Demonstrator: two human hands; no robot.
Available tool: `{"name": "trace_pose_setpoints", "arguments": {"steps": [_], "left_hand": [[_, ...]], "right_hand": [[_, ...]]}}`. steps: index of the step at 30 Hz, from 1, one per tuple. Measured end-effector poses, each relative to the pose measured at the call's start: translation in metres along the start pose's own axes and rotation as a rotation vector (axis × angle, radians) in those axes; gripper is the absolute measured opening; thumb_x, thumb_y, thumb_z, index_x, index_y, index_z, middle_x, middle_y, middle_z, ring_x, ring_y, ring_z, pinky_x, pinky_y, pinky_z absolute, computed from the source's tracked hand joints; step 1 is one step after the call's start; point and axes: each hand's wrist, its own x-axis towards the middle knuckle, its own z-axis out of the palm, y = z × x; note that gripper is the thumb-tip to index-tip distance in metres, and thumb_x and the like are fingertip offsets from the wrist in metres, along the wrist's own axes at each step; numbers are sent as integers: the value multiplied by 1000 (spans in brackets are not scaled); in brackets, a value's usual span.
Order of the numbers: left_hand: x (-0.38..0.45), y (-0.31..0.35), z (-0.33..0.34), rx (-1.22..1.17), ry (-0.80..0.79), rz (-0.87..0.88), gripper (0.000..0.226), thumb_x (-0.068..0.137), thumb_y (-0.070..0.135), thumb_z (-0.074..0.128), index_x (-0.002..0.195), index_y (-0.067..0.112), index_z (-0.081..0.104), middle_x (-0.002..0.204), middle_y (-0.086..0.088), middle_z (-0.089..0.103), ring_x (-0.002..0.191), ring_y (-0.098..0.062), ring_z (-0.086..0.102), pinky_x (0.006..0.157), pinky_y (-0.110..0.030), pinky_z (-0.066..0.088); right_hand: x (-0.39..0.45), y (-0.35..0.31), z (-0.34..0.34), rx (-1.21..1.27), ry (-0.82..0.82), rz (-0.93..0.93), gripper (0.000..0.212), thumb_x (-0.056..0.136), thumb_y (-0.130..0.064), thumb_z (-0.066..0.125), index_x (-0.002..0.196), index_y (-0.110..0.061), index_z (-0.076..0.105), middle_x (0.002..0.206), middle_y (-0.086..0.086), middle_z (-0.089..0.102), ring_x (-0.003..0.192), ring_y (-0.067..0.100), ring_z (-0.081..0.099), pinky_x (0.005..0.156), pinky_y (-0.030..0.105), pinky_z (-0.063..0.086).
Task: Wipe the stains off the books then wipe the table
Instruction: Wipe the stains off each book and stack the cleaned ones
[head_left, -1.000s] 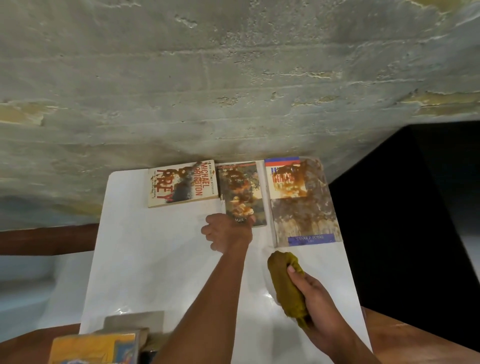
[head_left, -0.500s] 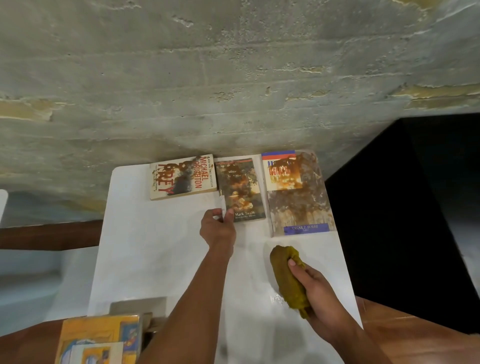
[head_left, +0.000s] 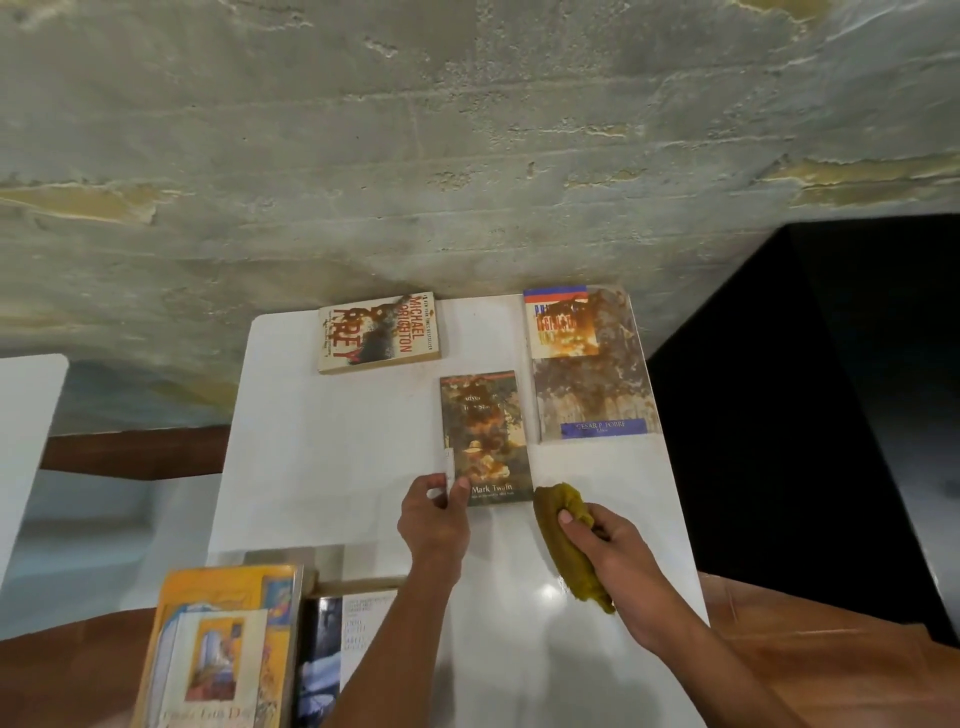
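Brown stains blot out most of the title on the Mark Twain book (head_left: 485, 436), whose near-left corner disappears under the left hand (head_left: 435, 519). Beside it, the cloth (head_left: 566, 545) is partly covered by the right hand (head_left: 618, 561). Nearer than the Mark Twain book, the yellow book (head_left: 218, 649) and the dark book (head_left: 343, 654) run off the bottom edge, their lettering blurred.

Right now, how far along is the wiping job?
Nothing looks wiped: the Crichton book, Mark Twain book and large book all show stains. In hand: left hand pinches the Twain book's near corner; right hand holds the cloth. The table remains.
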Motion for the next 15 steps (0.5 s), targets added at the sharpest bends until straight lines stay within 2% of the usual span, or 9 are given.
{"name": "trace_pose_setpoints", "arguments": {"steps": [4, 6, 10, 13, 15], "left_hand": [[-27, -22, -7, 33, -8, -19, 19, 93, 31, 70, 104, 19, 59, 91, -1, 66, 83, -19, 62, 68, -26, 44], [-41, -34, -10, 40, -21, -5, 18, 94, 30, 70, 103, 19, 58, 88, 2, 64, 78, -15, 60, 59, -22, 42], [-68, -60, -10, 34, -7, 20, 15, 91, 25, 73, 96, 20, 59, 82, 4, 65, 72, -4, 57, 56, -18, 40], [-87, -76, -8, 18, 0, 33, 13, 90, 23, 74, 89, 23, 62, 75, 6, 65, 70, -8, 61, 58, -22, 45], [-99, -87, -3, 10, -6, 49, 16, 89, 23, 75, 85, 28, 61, 76, 4, 68, 75, -16, 67, 65, -29, 52]], "right_hand": [[-13, 9, -6, -85, -16, -44, 23, 91, -42, 65, 106, -25, 70, 92, -4, 72, 90, 17, 68, 69, 22, 51], [-19, 15, -11, -98, -15, -57, 21, 92, -41, 64, 106, -26, 70, 93, -4, 71, 90, 16, 67, 69, 21, 51], [-30, 26, -24, -177, -25, -81, 19, 93, -40, 64, 105, -27, 69, 94, -5, 69, 89, 15, 66, 66, 20, 49], [-39, 34, -32, -237, -29, -116, 16, 93, -37, 65, 103, -26, 69, 93, -5, 68, 87, 16, 65, 64, 19, 49], [-45, 39, -39, -305, -24, -163, 10, 93, -33, 67, 99, -26, 69, 89, -5, 67, 84, 15, 65, 62, 20, 51]]}}
